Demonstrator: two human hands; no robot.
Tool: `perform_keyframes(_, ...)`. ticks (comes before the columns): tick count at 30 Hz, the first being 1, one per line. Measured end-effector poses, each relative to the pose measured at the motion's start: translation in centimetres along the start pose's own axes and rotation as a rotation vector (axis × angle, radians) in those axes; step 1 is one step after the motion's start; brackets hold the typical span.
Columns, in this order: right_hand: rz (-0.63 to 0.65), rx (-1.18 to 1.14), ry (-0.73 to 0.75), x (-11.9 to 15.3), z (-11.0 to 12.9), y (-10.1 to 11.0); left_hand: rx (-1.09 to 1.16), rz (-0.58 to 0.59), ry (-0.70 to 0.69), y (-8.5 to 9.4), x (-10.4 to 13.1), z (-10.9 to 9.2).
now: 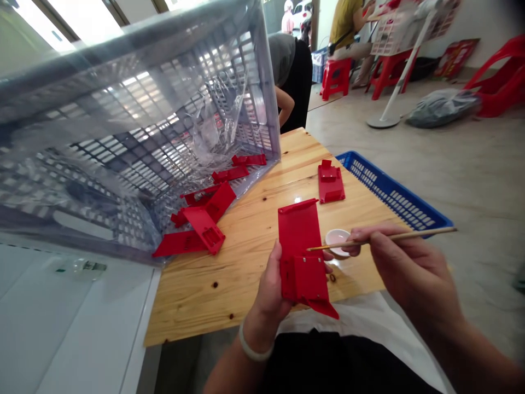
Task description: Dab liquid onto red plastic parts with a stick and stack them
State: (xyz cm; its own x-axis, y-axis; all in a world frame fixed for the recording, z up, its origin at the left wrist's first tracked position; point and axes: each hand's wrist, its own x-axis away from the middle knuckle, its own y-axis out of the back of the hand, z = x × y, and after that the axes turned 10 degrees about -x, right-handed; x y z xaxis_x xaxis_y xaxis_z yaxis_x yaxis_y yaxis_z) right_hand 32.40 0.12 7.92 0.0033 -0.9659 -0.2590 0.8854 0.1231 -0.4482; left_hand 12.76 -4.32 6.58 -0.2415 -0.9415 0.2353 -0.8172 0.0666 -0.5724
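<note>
My left hand (pixel 270 290) is wrapped round a long red plastic part (pixel 301 230), held tilted above the wooden table. Between the fingers of my right hand (pixel 402 262) is a thin wooden brush (pixel 410 234). Its tip points left and lies over the middle of the red part; whether it touches cannot be made out. A small white bowl (pixel 337 238) stands on the table behind the brush, near my right fingertips. Further back on the table lies another red part (pixel 331 183).
On the left, a large grey crate (pixel 270 93) lined with clear plastic lies on its side, with several red parts (pixel 203 224) at its opening. A blue basket (pixel 394 194) is beyond the table (pixel 188 295). Two people, red stools (pixel 336 76) and a white stand (pixel 406 65) are behind.
</note>
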Motion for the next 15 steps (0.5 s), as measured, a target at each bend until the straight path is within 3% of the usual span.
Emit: perform_keyframes(15,0.062,0.037,-0.012,-0.02,0.31,0.51,-0.012,0.028,0.013,-0.15,-0.08,-0.36)
